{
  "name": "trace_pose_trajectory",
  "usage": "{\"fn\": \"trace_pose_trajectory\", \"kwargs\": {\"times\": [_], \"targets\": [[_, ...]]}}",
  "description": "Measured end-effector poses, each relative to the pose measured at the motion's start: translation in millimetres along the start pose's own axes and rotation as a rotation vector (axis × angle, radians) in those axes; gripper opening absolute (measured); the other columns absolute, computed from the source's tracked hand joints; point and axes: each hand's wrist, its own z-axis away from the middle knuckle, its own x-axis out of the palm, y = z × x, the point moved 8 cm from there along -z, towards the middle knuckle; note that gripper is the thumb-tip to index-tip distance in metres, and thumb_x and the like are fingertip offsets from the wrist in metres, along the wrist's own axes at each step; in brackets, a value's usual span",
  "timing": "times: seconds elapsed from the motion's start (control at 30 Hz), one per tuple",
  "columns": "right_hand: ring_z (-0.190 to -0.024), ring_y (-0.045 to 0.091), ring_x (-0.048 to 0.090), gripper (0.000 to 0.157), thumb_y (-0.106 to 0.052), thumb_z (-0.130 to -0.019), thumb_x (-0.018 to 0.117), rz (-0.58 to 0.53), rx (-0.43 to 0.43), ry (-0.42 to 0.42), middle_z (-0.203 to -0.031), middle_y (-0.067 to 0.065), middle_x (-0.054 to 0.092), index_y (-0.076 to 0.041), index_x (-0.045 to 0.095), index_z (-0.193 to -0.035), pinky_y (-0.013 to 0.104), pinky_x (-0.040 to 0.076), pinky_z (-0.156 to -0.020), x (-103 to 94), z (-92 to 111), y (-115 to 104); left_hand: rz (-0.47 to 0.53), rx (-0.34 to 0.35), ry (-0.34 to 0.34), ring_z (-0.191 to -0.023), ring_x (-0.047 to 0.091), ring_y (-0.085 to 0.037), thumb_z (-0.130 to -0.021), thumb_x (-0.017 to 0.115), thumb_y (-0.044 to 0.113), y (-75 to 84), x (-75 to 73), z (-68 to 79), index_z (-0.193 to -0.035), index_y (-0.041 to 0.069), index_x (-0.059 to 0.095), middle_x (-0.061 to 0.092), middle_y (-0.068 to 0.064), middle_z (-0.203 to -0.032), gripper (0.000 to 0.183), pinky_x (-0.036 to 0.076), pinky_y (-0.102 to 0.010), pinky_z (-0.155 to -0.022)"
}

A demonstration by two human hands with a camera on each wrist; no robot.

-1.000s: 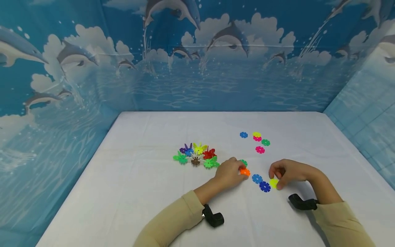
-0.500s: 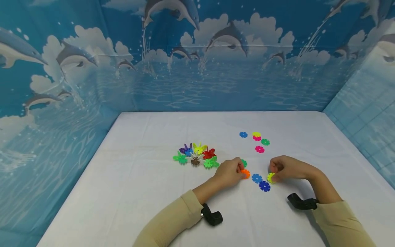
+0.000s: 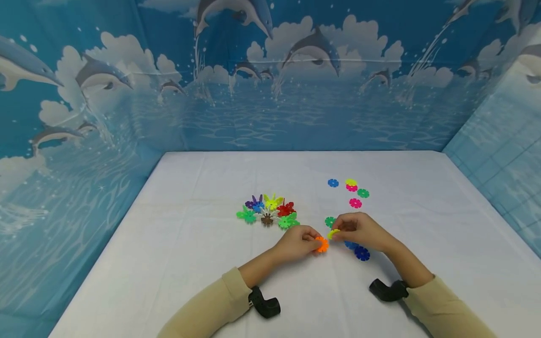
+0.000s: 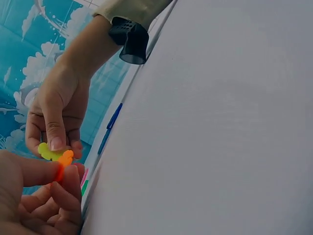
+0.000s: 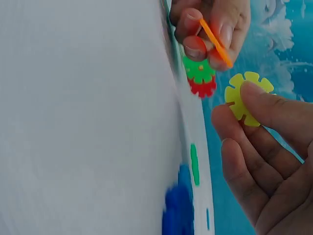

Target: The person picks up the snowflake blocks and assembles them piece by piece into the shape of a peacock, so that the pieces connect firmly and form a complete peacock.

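Note:
My left hand (image 3: 294,243) pinches an orange notched snowflake disc (image 3: 322,244) between thumb and fingers. In the right wrist view the orange disc (image 5: 216,43) is seen edge-on. Close beside it, my right hand (image 3: 359,229) pinches a yellow snowflake disc (image 3: 333,234); its thumb covers part of the yellow disc (image 5: 234,94) in the right wrist view. The two discs are held apart there, though they overlap in the left wrist view. Under the right hand lie a light blue disc (image 3: 350,245), partly hidden, and a dark blue disc (image 3: 362,253). A green disc (image 3: 330,221) lies just beyond.
Left of the hands stands a cluster of discs joined into small flower shapes, among them a red one (image 3: 286,209) and a green one (image 3: 289,221). Farther back lie several loose discs, including a pink disc (image 3: 355,203) and a blue disc (image 3: 333,183). White cloth covers the table (image 3: 203,188).
My right hand has lifted the yellow disc from beside the dark blue one and carried it left. My left hand has drawn the orange disc left and slightly nearer.

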Motion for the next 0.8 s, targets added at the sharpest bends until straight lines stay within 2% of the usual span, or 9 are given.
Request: {"fn": "trace_pose_trajectory", "kwargs": {"times": [0.1,0.3,0.5,0.63,0.8], "targets": [[-0.08,0.016,0.064,0.007,-0.007,-0.087,0.074,0.021,-0.025,0.022,-0.09,0.004,0.068,-0.005,0.07,-0.093,0.025,0.055,-0.073,6.7,-1,-5,0.06,0.016,0.001,-0.066,0.06,-0.009,-0.092,0.065,0.007,-0.9,-4.8,3.6,-0.1,-0.003,0.069,0.07,-0.009,-0.076,0.013,0.045,-0.018,-0.062],[-0.078,0.014,0.062,0.006,-0.009,-0.086,0.075,0.071,-0.044,0.06,-0.087,-0.001,0.067,-0.009,0.071,-0.09,0.025,0.054,-0.074,13.1,-1,-8,0.117,0.03,-0.005,-0.064,0.06,-0.009,-0.094,0.062,0.004,-4.0,-5.7,4.3,-0.103,-0.004,0.065,0.07,-0.009,-0.078,0.012,0.047,-0.019,-0.06],[-0.075,0.009,0.062,0.007,-0.004,-0.083,0.076,0.139,-0.121,0.037,-0.08,-0.007,0.068,-0.009,0.072,-0.084,0.026,0.053,-0.074,21.4,-1,-14,0.224,-0.039,0.004,-0.063,0.064,-0.013,-0.094,0.062,-0.002,-13.0,-5.2,4.2,-0.101,-0.004,0.061,0.068,-0.009,-0.077,0.007,0.056,-0.025,-0.063],[-0.071,0.007,0.06,0.007,-0.002,-0.081,0.077,0.173,-0.195,0.027,-0.077,-0.009,0.069,-0.007,0.072,-0.08,0.026,0.053,-0.069,26.3,-2,-22,0.199,-0.037,-0.006,-0.063,0.064,-0.014,-0.093,0.061,-0.004,-12.9,-5.0,5.0,-0.098,-0.004,0.062,0.066,-0.008,-0.076,0.004,0.056,-0.026,-0.062],[-0.068,0.006,0.058,0.006,-0.005,-0.081,0.079,0.187,-0.247,0.027,-0.076,-0.009,0.069,-0.007,0.074,-0.078,0.025,0.052,-0.064,30.4,-2,-28,0.177,-0.026,-0.022,-0.061,0.063,-0.014,-0.093,0.06,-0.006,-11.1,-5.6,6.8,-0.096,-0.004,0.062,0.066,-0.008,-0.075,0.004,0.055,-0.025,-0.061]]}}
